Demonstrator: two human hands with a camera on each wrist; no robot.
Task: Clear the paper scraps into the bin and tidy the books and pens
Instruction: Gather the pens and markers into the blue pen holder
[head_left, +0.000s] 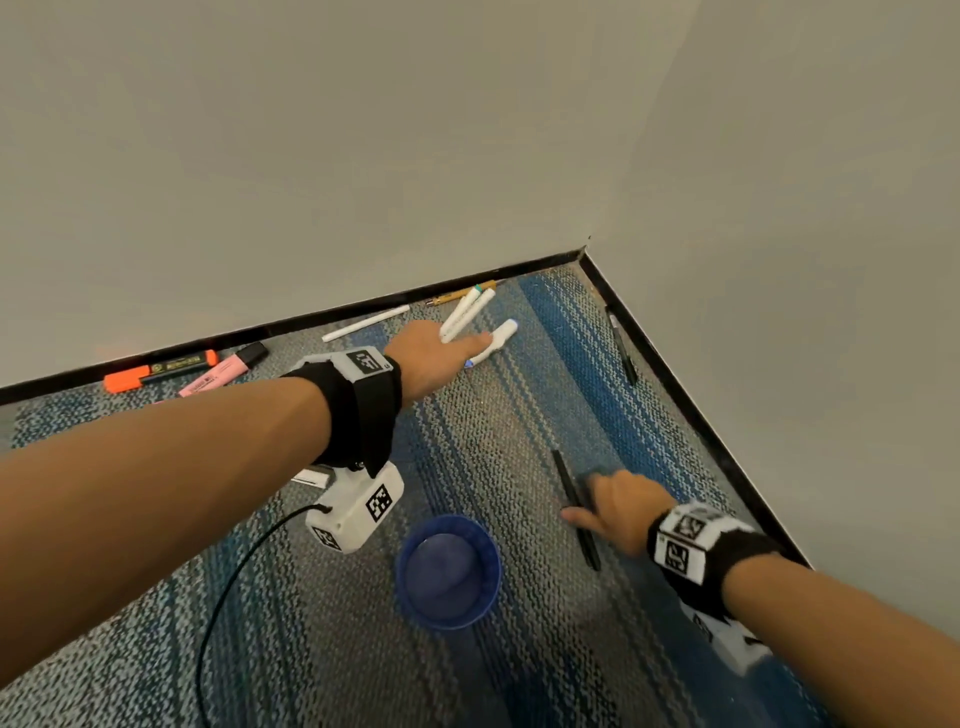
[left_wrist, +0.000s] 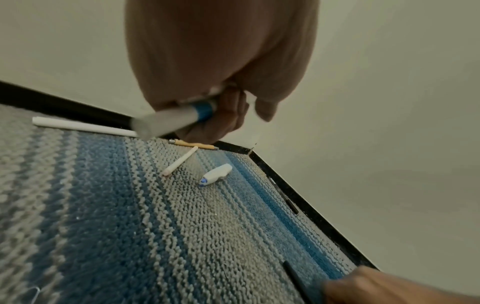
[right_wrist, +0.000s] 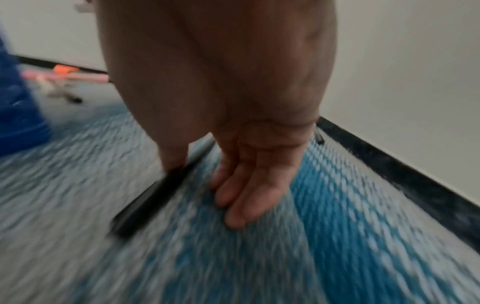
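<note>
My left hand (head_left: 441, 348) reaches to the far corner of the carpet and grips a white pen with a blue band (left_wrist: 176, 119). Just beyond it lie another white pen (left_wrist: 179, 163), a white correction roller (head_left: 498, 338) and a yellow pencil (head_left: 462, 293). My right hand (head_left: 597, 506) is down on the carpet over a black pen (head_left: 576, 509). Its thumb touches the pen's side and its straight fingers (right_wrist: 241, 197) press the carpet on the other side, a little apart from the pen. A blue bin (head_left: 447, 571) stands between my arms and looks empty.
A long white pen (head_left: 363, 322), an orange highlighter (head_left: 161, 369) and a pink highlighter (head_left: 223, 371) lie along the back skirting. A second black pen (head_left: 621, 345) lies against the right skirting. A black cable (head_left: 223, 597) trails over the carpet at the left. Two walls close off the corner.
</note>
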